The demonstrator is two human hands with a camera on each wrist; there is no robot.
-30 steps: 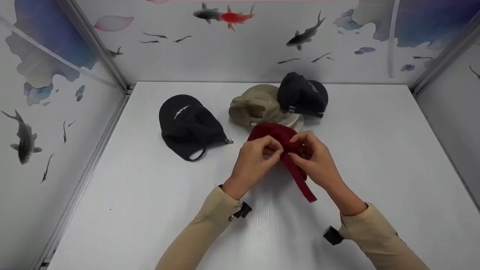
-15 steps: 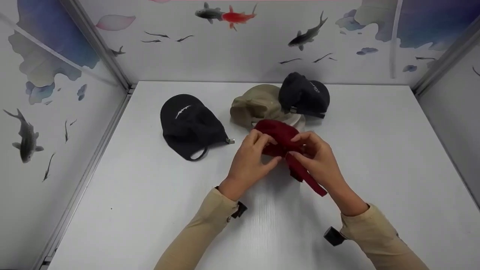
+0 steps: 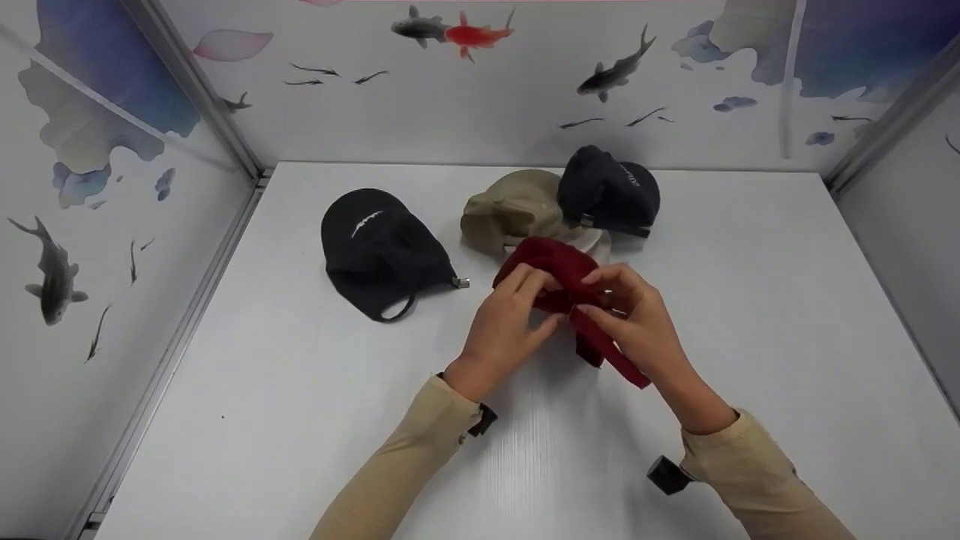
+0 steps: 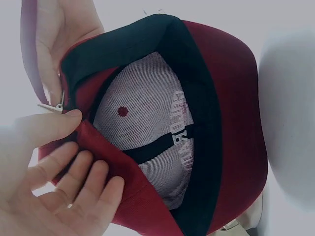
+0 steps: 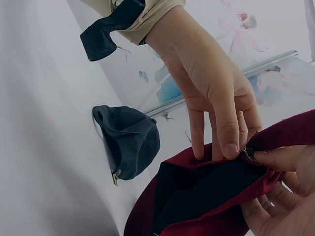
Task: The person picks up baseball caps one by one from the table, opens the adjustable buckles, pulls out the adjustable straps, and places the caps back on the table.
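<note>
Both hands hold a red baseball cap above the middle of the table. The left hand grips its back edge, thumb on the inside and fingers against the outer cloth in the left wrist view. With thumb and fingertips the right hand pinches the cap's back beside a metal buckle. A loose red strap hangs down toward the right wrist. In the left wrist view the cap's mesh lining and dark sweatband show, with the brim to the right.
A black cap lies on the white table to the left. Behind the red cap sit a khaki cap and a dark navy cap, the two overlapping. Printed panels close off the back and sides.
The left fingers let go of their pinch beside the buckle and shifted to the cap's left edge. The cap tilted and its strap swung to the right. The right hand stayed nearly in place.
</note>
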